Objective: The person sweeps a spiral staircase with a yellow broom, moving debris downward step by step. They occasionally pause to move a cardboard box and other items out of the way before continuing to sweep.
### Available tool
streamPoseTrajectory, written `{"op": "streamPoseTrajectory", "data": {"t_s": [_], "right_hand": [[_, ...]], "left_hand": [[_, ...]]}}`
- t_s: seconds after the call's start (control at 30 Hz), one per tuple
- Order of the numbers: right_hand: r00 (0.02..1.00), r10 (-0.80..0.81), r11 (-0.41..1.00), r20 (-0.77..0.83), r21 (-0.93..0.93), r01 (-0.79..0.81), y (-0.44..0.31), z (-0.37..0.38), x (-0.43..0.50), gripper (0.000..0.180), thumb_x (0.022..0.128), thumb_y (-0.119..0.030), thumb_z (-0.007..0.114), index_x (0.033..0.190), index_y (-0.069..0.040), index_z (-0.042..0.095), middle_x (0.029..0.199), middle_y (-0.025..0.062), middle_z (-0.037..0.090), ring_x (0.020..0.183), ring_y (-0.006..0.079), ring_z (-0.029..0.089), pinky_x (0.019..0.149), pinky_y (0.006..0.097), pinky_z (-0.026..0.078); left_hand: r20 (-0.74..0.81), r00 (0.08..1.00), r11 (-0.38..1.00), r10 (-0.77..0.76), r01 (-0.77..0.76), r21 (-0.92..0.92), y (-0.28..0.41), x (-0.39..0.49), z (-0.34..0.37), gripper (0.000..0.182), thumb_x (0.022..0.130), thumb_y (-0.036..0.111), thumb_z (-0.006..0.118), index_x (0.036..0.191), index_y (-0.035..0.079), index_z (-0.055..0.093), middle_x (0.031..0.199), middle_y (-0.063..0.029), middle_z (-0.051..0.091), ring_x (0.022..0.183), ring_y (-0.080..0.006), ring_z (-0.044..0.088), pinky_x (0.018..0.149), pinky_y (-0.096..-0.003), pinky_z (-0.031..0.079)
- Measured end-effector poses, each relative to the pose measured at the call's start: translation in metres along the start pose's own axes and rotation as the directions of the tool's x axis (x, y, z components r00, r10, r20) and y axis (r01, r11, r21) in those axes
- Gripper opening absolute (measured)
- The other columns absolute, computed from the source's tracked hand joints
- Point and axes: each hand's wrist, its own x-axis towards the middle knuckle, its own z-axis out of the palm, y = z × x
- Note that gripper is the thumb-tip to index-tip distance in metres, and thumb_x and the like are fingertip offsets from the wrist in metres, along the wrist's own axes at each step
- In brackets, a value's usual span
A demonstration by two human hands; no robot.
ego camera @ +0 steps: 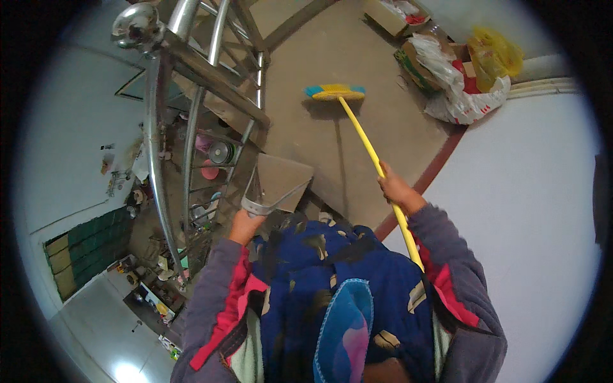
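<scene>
My right hand (400, 189) grips the yellow handle of a broom (362, 134). The handle slants away to a broom head (337, 92) with blue and yellow bristles, over the tan floor (306, 129). A dark shadow lies just below the head in the picture, and the head seems lifted off the floor. In my left hand (246, 225) is the grey handle of a dustpan (282, 179). The pan hangs close to the lower posts of a metal stair railing. Whether it touches the floor I cannot tell.
On the left rises a shiny metal railing (155, 119) with a ball-topped post (136, 26); a cluttered lower level shows through it. Plastic bags (450, 81) and a cardboard box (395, 16) stand at the far right. A white wall (522, 206) borders my right side.
</scene>
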Motion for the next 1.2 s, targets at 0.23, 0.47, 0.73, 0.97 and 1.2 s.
{"op": "streamPoseTrajectory", "data": {"t_s": [0.23,0.47,0.73,0.97,1.2], "right_hand": [[0.996,0.027,0.964,0.087,-0.267,-0.003,-0.075,0.047,0.122,0.057,0.097,-0.019,0.046,0.15,-0.009,0.028,0.091,0.0237,0.065,0.076,0.0331,0.066,0.07,0.0461,0.052],[0.99,-0.126,0.738,0.058,-0.662,0.133,-0.03,0.031,0.055,0.056,0.095,-0.012,0.044,0.15,-0.018,0.033,0.096,0.0269,0.065,0.083,0.0401,0.065,0.074,0.049,0.051],[0.99,-0.132,0.84,-0.047,-0.535,0.087,-0.007,-0.001,-0.035,0.058,0.097,-0.018,0.05,0.151,-0.018,0.029,0.095,0.0281,0.066,0.086,0.0435,0.064,0.077,0.0481,0.051],[0.989,0.098,0.95,-0.112,-0.287,-0.127,-0.075,0.028,0.088,0.063,0.096,-0.017,0.048,0.153,-0.015,0.022,0.105,0.0277,0.065,0.095,0.0397,0.065,0.079,0.0473,0.051],[0.963,0.267,0.888,0.028,-0.394,-0.235,-0.047,0.084,0.077,0.077,0.088,-0.007,0.05,0.156,-0.019,0.014,0.099,0.0284,0.066,0.091,0.0375,0.066,0.08,0.0456,0.051]], "left_hand": [[0.097,0.995,0.993,0.031,-0.02,-0.119,-0.005,0.014,-0.015,0.042,0.074,0.021,0.073,0.11,0.0,0.066,0.101,-0.011,0.071,0.092,-0.0213,0.067,0.082,-0.0351,0.05],[0.128,0.991,0.985,0.023,-0.001,-0.173,-0.018,0.04,-0.022,0.042,0.075,0.021,0.074,0.109,-0.001,0.066,0.099,-0.0105,0.071,0.09,-0.0198,0.066,0.08,-0.0343,0.051],[0.194,0.976,0.978,0.096,-0.056,-0.202,-0.025,0.069,-0.035,0.044,0.077,0.031,0.073,0.108,0.001,0.067,0.098,-0.0193,0.071,0.093,-0.0336,0.068,0.081,-0.0391,0.051],[0.212,0.965,0.978,0.154,-0.18,0.108,0.002,0.112,-0.037,0.05,0.074,0.03,0.075,0.11,-0.004,0.064,0.1,-0.0203,0.07,0.094,-0.0339,0.068,0.081,-0.0401,0.051],[0.283,0.954,0.976,0.094,-0.144,0.163,0.028,0.146,-0.022,0.047,0.074,0.031,0.074,0.106,-0.002,0.067,0.099,-0.0221,0.07,0.094,-0.0367,0.067,0.081,-0.0422,0.051]]}}
